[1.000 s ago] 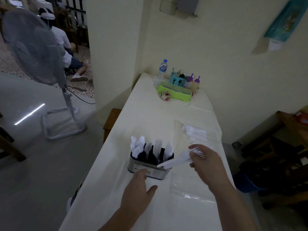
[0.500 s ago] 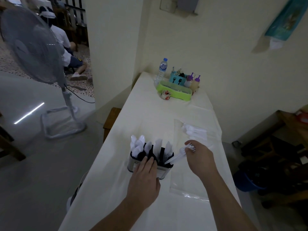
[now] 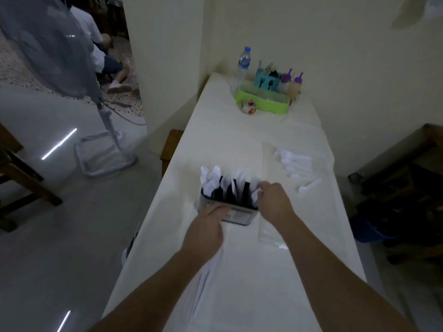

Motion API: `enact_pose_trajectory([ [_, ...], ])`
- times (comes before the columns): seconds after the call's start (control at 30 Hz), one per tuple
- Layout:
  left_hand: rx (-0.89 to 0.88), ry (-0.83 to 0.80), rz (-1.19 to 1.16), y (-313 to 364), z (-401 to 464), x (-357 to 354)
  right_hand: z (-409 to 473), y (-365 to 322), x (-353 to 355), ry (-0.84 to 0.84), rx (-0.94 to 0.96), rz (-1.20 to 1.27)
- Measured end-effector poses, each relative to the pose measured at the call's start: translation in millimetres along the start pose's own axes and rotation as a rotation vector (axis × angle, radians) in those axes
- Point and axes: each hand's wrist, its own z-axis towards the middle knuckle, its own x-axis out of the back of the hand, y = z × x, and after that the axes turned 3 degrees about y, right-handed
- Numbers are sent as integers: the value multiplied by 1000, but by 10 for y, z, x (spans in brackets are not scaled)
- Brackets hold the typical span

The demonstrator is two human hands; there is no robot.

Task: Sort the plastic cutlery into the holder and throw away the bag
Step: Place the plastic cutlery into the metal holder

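Note:
A metal cutlery holder [image 3: 239,213] with black dividers stands mid-table, filled with white plastic spoons [image 3: 211,179], knives and forks. My left hand [image 3: 207,230] presses against the holder's near left side. My right hand [image 3: 273,200] is at the holder's right compartment, fingers closed on white plastic forks [image 3: 255,194] standing in it. A clear plastic bag [image 3: 297,164] lies flat on the table to the right, with several white spoons at its far end.
The long table [image 3: 227,140] has a white cloth. At its far end sit a green tray [image 3: 263,103], a water bottle [image 3: 242,65], a blue utensil box and sauce bottles. A standing fan [image 3: 72,68] is left; a blue bin [image 3: 369,230] right.
My right hand has carried the forks left from above the bag and lowered them into the holder's right compartment. My left hand has shifted to grip the holder's near side.

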Motion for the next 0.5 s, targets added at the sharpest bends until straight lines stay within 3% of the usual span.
enact_pose_trajectory([
  [0.07,86,86,-42,-45,-91,92,-2,-39,19,58,-33,72],
  [0.2,493,116,-41,-148,-298,225,-38,-22,-3,86,-85,134],
  [0.33,709,-167,148,-282,-615,178,-123,60,-64,111,-113,176],
  [0.5,665,-415,371,-169,-1108,-65,-456,177,-101,317,-163,298],
])
